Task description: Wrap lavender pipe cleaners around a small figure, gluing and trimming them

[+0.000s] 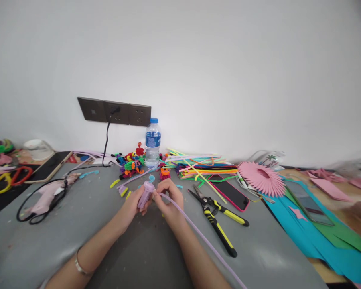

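Over the middle of the grey work mat (pixel 87 249), my left hand (pixel 134 201) has its fingers wrapped round a lavender figure (pixel 146 194) of bent pipe cleaner with a rounded top. My right hand (pixel 171 202) is closed close beside it, thumb and finger pinching a lavender pipe cleaner (pixel 200 233). The long end of that strand trails off towards the lower right edge. Whether the strand is joined to the figure is hidden by my fingers. Small yellow and lavender pieces (pixel 123 190) lie just beyond my left hand.
Yellow-and-black pliers (pixel 218 224) lie right of my hands, beside a pink-cased phone (pixel 230 192). Behind are a water bottle (pixel 153 146), colourful pipe-cleaner figures (pixel 131 165) and loose pipe cleaners (pixel 207 171). On the left rests a pink glue gun (pixel 45 196) with a black cord.
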Tool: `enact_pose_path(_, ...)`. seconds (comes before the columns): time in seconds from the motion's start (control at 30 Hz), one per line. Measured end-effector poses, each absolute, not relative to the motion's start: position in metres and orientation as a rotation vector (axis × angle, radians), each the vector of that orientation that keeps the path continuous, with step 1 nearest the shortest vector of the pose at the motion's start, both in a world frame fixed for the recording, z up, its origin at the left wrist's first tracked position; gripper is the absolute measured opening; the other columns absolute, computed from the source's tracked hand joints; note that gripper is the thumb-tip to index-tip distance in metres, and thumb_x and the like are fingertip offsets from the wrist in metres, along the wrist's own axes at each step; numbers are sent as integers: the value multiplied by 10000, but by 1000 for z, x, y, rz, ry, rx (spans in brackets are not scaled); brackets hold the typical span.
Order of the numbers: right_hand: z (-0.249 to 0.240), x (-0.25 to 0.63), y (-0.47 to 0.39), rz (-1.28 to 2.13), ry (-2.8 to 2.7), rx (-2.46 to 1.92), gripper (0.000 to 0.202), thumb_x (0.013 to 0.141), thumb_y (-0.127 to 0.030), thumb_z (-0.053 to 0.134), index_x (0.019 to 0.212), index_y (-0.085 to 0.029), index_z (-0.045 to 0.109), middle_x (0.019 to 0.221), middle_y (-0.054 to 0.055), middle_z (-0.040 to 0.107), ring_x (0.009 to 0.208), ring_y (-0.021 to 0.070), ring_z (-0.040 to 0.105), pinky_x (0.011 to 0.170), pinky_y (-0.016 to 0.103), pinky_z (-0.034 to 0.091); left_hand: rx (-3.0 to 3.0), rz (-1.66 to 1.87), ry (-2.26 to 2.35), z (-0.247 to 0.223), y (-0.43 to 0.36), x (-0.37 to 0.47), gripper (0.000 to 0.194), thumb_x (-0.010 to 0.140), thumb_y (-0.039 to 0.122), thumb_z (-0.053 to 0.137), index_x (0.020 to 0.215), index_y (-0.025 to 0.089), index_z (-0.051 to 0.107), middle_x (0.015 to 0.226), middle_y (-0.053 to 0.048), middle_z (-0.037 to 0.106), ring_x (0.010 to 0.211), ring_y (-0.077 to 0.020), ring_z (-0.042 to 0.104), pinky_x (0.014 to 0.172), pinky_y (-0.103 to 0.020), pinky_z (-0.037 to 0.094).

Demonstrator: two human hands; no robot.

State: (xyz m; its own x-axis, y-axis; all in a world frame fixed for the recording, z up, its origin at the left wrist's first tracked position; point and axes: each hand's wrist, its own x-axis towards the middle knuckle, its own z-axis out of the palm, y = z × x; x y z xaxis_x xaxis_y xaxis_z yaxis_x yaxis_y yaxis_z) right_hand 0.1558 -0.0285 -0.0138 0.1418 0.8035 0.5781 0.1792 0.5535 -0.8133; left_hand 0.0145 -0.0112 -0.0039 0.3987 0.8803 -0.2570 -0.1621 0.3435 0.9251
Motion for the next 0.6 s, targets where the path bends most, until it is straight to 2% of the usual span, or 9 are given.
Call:
enact_pose_path(0.17,-17,157,-27,478,-1477,-893,106,857,-201,675,776,-230,613,750,12,612,676,162,545,601,283,428,1047,789,929,-8,-9,13,540,847,665,516,624,175,549,491,46,416,429,-95,324,456,-241,372)
enact_pose_path(0.3,-16,158,-28,394,-1519,-918,115,877,-184,646,779,-232,611,762,26,618,698,173,554,608,289,439,1235,791,975,-16,-6,10,551,864,665,481,580,194,511,474,31,434,449,-120,383,477,-260,344)
enact_pose_path(0.43,-13,155,-30,367,-1524,-941,139,863,-162,609,750,-234,569,728,15,589,667,166,530,601,286,432,1348,895,990,-22,-8,8,486,894,588,516,602,198,529,495,33,462,487,-131,395,508,-273,291)
enact_pose_path(0.6,-13,152,-31,327,-1498,-942,160,847,-142,595,734,-234,528,699,-7,550,627,146,522,581,264,420,1308,912,989,-24,-12,9,499,955,530,453,572,212,479,502,36,438,505,-143,385,537,-284,292)
